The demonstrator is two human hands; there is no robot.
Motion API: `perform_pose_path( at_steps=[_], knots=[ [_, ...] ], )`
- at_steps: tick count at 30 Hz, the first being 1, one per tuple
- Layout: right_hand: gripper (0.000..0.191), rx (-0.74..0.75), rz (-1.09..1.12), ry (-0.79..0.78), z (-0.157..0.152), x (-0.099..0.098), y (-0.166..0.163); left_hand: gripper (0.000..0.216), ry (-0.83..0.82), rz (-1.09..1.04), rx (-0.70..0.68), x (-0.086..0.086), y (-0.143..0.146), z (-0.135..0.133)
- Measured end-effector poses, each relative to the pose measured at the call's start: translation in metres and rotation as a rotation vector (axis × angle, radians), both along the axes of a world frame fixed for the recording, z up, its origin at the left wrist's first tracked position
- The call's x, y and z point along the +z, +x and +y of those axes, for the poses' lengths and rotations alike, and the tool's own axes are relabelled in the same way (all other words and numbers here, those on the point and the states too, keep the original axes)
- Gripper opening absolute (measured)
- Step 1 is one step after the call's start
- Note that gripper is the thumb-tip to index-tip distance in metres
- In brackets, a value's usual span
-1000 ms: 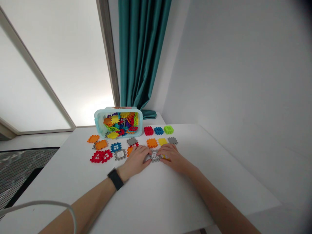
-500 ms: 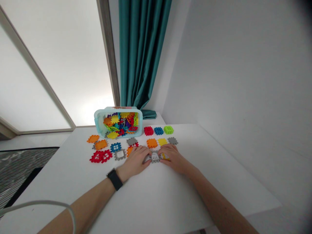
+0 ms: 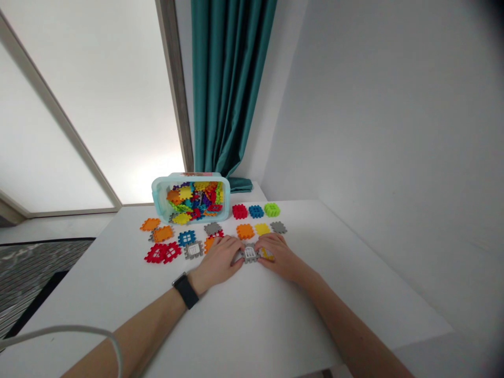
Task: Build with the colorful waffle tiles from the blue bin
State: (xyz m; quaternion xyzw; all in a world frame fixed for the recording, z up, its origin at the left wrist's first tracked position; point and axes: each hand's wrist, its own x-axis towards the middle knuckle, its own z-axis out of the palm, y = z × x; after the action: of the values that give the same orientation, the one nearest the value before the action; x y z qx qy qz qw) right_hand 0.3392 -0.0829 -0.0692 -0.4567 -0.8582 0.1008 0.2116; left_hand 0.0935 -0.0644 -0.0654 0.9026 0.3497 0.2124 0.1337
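My left hand point(image 3: 219, 258) and my right hand point(image 3: 276, 254) rest on the white table point(image 3: 252, 315), fingertips meeting at a grey waffle-block piece with a white window point(image 3: 249, 254). Both hands have fingers curled and pinch that piece from either side. A yellow piece point(image 3: 268, 255) peeks out under my right fingers. My left wrist wears a black watch point(image 3: 185, 289). An orange piece point(image 3: 210, 242) lies partly under my left hand.
A pale blue tub point(image 3: 191, 199) full of coloured blocks lies on its side at the back. Loose pieces lie flat around it: red point(image 3: 240, 211), blue point(image 3: 256, 211), green point(image 3: 271, 209), orange point(image 3: 245, 231), grey point(image 3: 279, 227), a red pair point(image 3: 163, 253). The wall stands at the right, a teal curtain point(image 3: 228, 89) behind.
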Motion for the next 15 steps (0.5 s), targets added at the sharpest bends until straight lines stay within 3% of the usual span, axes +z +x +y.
perform_pose_path(
  at_steps=[15],
  knots=[
    [0.027,0.023,0.024,0.168,-0.006,0.013,-0.001,0.017,0.150,0.057,0.020,0.018,-0.013,0.000]
  ],
)
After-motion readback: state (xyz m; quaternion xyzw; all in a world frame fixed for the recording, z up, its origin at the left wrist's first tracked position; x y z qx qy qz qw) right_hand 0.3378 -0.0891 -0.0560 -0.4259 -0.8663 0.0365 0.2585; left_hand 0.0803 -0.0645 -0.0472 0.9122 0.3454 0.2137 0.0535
